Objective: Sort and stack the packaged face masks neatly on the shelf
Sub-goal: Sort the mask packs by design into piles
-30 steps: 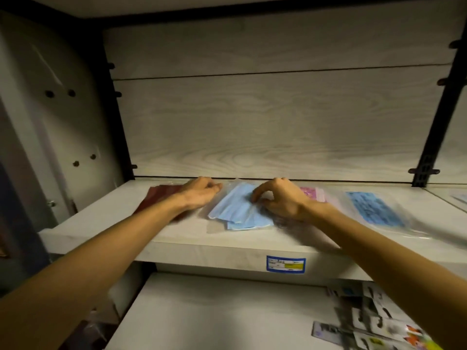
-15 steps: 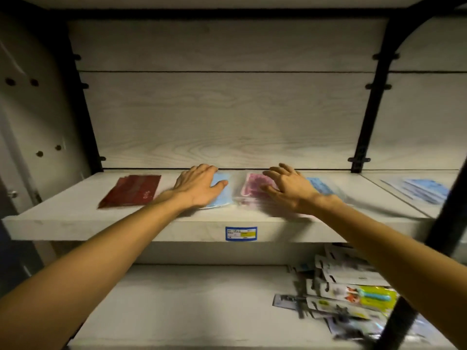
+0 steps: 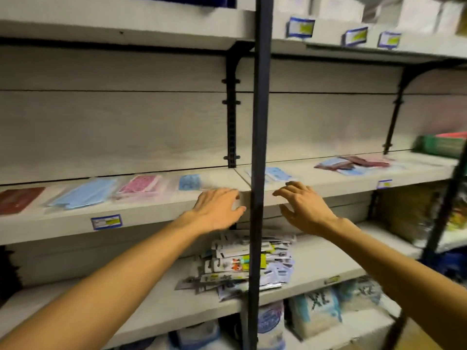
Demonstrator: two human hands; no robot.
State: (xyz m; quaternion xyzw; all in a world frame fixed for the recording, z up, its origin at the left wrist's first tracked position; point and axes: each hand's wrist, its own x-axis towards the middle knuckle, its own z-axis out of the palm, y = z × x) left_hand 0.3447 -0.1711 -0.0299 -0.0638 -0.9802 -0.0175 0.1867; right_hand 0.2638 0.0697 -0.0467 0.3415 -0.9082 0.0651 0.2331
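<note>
Both my hands hover mid-frame w/ fingers spread, holding nothing: left hand (image 3: 217, 209) and right hand (image 3: 304, 207) either side of a dark metal upright (image 3: 260, 147). On the pale wood-grain shelf (image 3: 63, 223), left of centre, flat clear-plastic mask packs lie in a row: maroon pack (image 3: 19, 199), light blue pack (image 3: 84, 193), pink patterned pack (image 3: 139, 184), small blue patterned pack (image 3: 189, 182). More packs (image 3: 351, 164) upper right. Blue-yellow price label (image 3: 106, 221); text too blurred to read.

Maroon mask pack (image 3: 19, 199) at my 9 o'clock, then plain light blue pack (image 3: 84, 193), pink patterned pack (image 3: 140, 184), blue patterned pack (image 3: 189, 182). Pale grey wood-grain shelf (image 3: 151, 210) with blue-and-yellow price label (image 3: 106, 221). Black upright post (image 3: 259, 147) at 12. Green box (image 3: 439, 145) at 3.
</note>
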